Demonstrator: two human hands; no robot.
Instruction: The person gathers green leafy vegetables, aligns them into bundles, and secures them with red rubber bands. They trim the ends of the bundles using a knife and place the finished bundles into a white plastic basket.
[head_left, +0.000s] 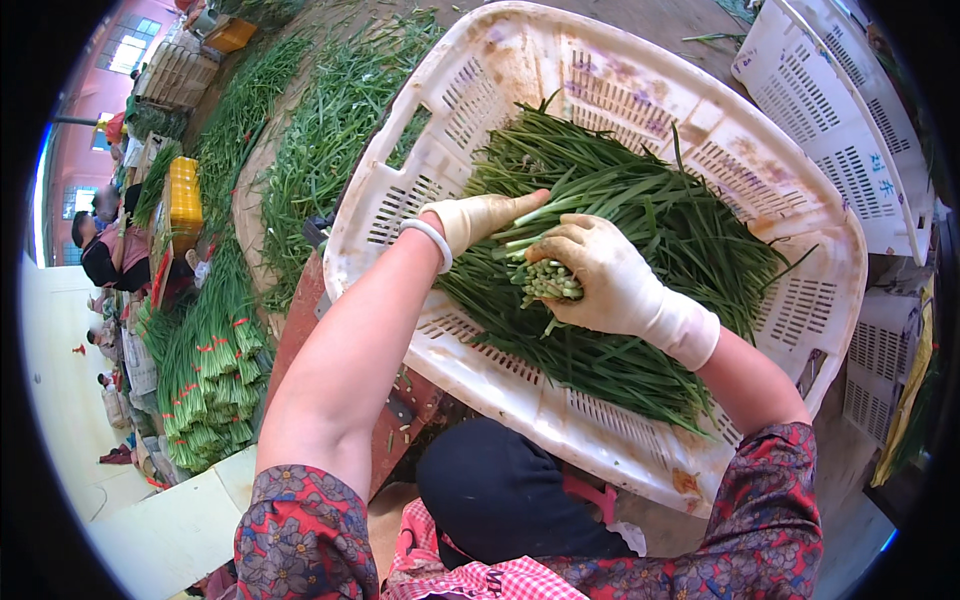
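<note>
Cream rubber gloves with bare fingertips or stained tips cover both hands. My right hand (600, 274) is closed around a bundle of green garlic chives (551, 282), whose pale cut ends point toward my lap. Just left of it, my left hand (487, 217) lies flat, its fingers extended against a few pale chive stems (536, 214); whether it grips any of them is hidden. Beneath both hands, a heap of loose chives (675, 217) fills the middle of a stained white plastic basket (600, 30) with slotted walls.
White slotted crates (810, 112) stand at the right. Loose greens (330, 135) cover the floor at upper left. Chive bundles tied with red bands (214, 375) are stacked at left, near a yellow crate (185, 195) and a seated person (120, 251). A red board (420, 401) lies beside the basket.
</note>
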